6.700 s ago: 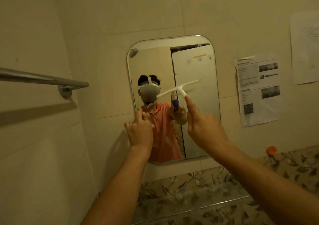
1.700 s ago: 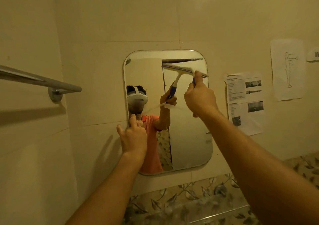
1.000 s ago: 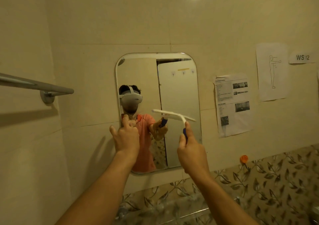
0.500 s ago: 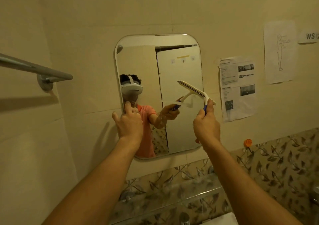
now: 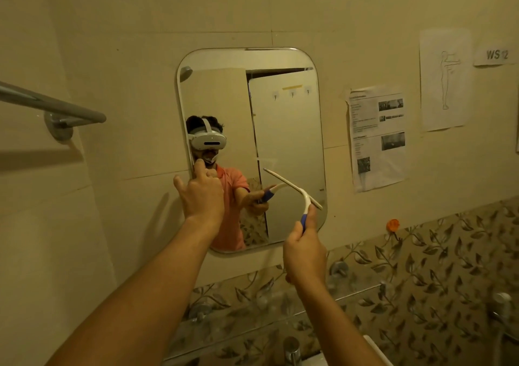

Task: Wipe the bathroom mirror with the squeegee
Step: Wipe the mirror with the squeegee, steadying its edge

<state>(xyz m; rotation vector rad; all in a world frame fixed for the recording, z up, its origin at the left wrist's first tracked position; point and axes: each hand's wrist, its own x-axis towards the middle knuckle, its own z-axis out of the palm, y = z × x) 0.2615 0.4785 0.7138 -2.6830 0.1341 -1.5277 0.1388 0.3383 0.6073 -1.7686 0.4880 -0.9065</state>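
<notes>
**Squeegee held at the lower right of the mirror**

The wall (image 5: 365, 14) in front of you is smooth, glossy beige tile with thin grout lines. Low down it gives way to a band of leaf-patterned tile (image 5: 438, 267), grey-green vines on a darker ground.

The mirror (image 5: 289, 129) is a tall sheet of glass with rounded corners, mounted flat on the wall. It reflects you and a pale door behind you. To your left a round, brushed metal towel bar (image 5: 56, 105) juts from a disc-shaped wall mount.

To the right of the mirror hang three papers. There is a slightly crinkled printed sheet (image 5: 377, 138) with small photos, a sheet with an outline figure (image 5: 445, 80), and a small label (image 5: 496, 55) reading "WS 12".

Your left hand (image 5: 202, 194) is at the mirror's left edge. Its forefinger points up against the rim, its other fingers are folded in and its thumb sticks out. It holds nothing.

Your right hand (image 5: 304, 250) is wrapped around the blue grip of the squeegee (image 5: 292, 187), with the thumb laid up along the handle. A curved white plastic neck rises from the grip to a long, thin blade. The blade slants down to the right across the lower right part of the glass. You cannot tell from here whether its edge is pressed to the mirror.

A small orange hook (image 5: 392, 225) sticks to the wall just above the leaf tiles. A chrome tap (image 5: 292, 348) shows at the bottom edge.
</notes>
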